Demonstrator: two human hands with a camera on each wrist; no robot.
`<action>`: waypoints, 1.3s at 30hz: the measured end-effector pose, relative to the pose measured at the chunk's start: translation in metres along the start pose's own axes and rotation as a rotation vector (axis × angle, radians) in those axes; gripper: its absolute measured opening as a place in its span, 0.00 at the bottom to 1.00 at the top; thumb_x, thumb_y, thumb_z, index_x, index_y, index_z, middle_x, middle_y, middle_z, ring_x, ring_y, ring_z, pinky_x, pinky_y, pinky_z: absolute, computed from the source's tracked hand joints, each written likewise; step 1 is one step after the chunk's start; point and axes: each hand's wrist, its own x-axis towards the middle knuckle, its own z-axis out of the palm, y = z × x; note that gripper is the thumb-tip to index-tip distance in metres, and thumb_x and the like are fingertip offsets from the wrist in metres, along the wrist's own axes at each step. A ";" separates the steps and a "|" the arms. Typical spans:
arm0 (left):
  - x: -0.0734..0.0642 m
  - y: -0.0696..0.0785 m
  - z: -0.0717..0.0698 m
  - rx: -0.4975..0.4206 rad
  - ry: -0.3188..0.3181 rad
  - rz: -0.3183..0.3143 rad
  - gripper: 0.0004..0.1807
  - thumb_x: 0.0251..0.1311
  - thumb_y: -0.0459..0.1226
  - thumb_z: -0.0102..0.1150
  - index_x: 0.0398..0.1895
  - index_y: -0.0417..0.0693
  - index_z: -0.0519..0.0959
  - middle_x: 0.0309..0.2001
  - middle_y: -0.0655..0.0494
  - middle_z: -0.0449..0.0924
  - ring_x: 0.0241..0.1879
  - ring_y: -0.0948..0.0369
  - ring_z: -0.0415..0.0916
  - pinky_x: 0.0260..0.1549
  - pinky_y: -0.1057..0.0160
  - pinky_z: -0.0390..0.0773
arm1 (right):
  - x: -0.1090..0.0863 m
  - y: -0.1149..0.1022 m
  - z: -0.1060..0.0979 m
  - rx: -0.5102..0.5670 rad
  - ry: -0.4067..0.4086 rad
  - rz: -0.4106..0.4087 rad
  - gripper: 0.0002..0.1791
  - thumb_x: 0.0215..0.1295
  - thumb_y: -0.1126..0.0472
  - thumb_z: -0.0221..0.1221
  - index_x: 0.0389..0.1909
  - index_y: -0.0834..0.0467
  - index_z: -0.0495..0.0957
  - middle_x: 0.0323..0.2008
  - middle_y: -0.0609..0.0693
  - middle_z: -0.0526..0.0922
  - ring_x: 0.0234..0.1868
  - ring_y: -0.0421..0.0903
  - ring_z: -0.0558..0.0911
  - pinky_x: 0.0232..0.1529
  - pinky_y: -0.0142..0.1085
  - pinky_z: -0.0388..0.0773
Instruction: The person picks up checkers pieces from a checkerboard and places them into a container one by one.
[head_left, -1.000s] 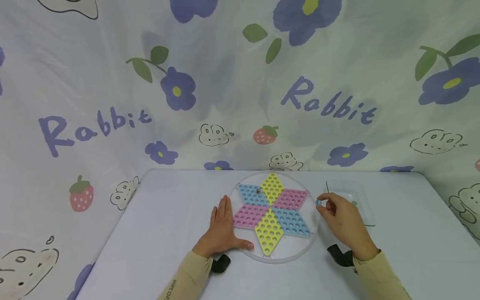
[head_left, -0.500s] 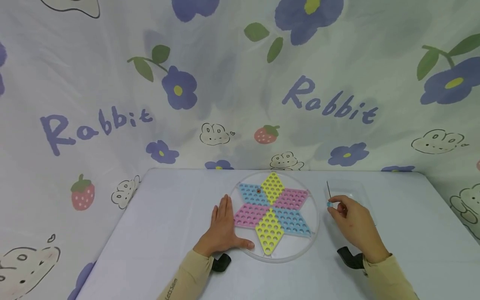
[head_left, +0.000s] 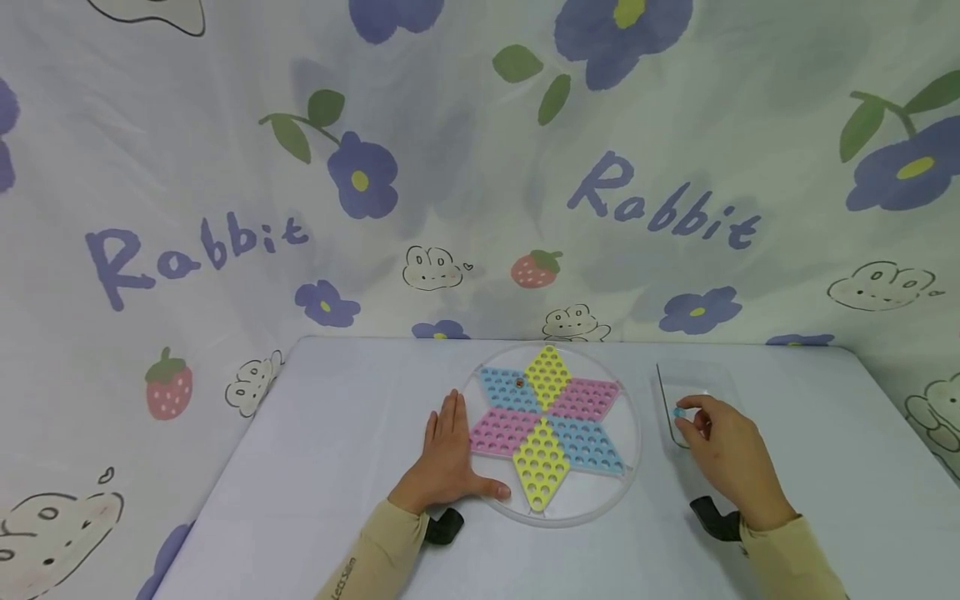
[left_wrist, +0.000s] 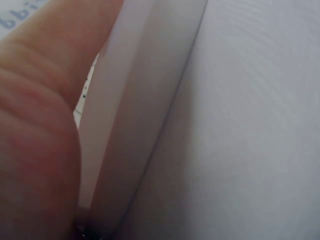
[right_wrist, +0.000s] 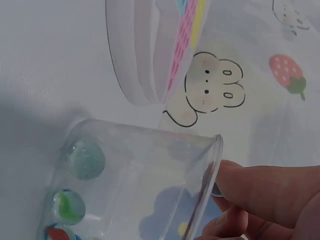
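Observation:
A round Chinese checkers board (head_left: 542, 462) with a yellow, pink and blue star lies flat on the table. One reddish-brown marble (head_left: 519, 383) sits in its upper left blue section. My left hand (head_left: 450, 458) rests against the board's left rim, fingers straight and thumb spread over the near edge. Between thumb and index finger, my right hand (head_left: 731, 454) pinches a light blue marble (head_left: 679, 412) over the clear plastic box (head_left: 701, 372) right of the board. Inside the box, the right wrist view shows a pale clear marble (right_wrist: 86, 159), a green-swirled marble (right_wrist: 69, 206) and a red-and-blue marble (right_wrist: 61, 233).
The table (head_left: 345, 433) has a white cover. Behind it hangs a printed curtain (head_left: 465, 183) with flowers, rabbits and strawberries. A black wrist mount (head_left: 716, 521) sits below my right hand, and another black mount (head_left: 445, 527) below my left.
My right hand, still pinching the blue marble, has moved right from beside the board's edge to over the clear box. The left hand and the board stay put.

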 end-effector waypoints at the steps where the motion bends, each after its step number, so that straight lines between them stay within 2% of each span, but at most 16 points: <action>1: 0.000 0.000 0.000 0.000 0.000 0.000 0.83 0.20 0.73 0.65 0.70 0.34 0.29 0.72 0.40 0.25 0.71 0.50 0.25 0.66 0.47 0.32 | 0.000 0.000 0.000 -0.004 -0.002 -0.001 0.12 0.61 0.61 0.59 0.44 0.61 0.77 0.25 0.47 0.72 0.20 0.40 0.68 0.18 0.30 0.64; 12: -0.001 0.001 -0.001 -0.009 0.009 0.006 0.84 0.19 0.74 0.65 0.70 0.34 0.30 0.72 0.39 0.26 0.71 0.49 0.26 0.66 0.46 0.32 | 0.000 -0.002 -0.003 -0.038 -0.065 0.001 0.13 0.62 0.61 0.57 0.45 0.63 0.77 0.26 0.48 0.74 0.17 0.39 0.66 0.15 0.31 0.62; 18: -0.002 0.002 -0.001 -0.005 0.009 0.004 0.84 0.19 0.74 0.64 0.70 0.34 0.30 0.72 0.39 0.26 0.71 0.49 0.26 0.66 0.47 0.32 | 0.001 -0.003 -0.005 -0.048 -0.027 -0.023 0.12 0.58 0.63 0.60 0.43 0.63 0.78 0.24 0.47 0.73 0.18 0.40 0.67 0.16 0.31 0.62; 24: -0.002 0.001 -0.001 -0.008 0.011 0.009 0.84 0.19 0.74 0.64 0.70 0.33 0.30 0.72 0.39 0.27 0.71 0.49 0.27 0.66 0.46 0.32 | 0.003 -0.008 -0.005 -0.022 0.018 -0.024 0.12 0.58 0.62 0.61 0.42 0.63 0.78 0.23 0.47 0.72 0.20 0.40 0.66 0.17 0.30 0.62; 39: -0.001 0.001 -0.001 -0.001 0.011 0.005 0.84 0.17 0.75 0.63 0.70 0.33 0.30 0.72 0.39 0.27 0.71 0.49 0.27 0.66 0.46 0.32 | 0.016 -0.036 0.011 0.043 0.077 -0.059 0.10 0.57 0.62 0.62 0.39 0.62 0.80 0.22 0.47 0.70 0.23 0.43 0.66 0.22 0.32 0.63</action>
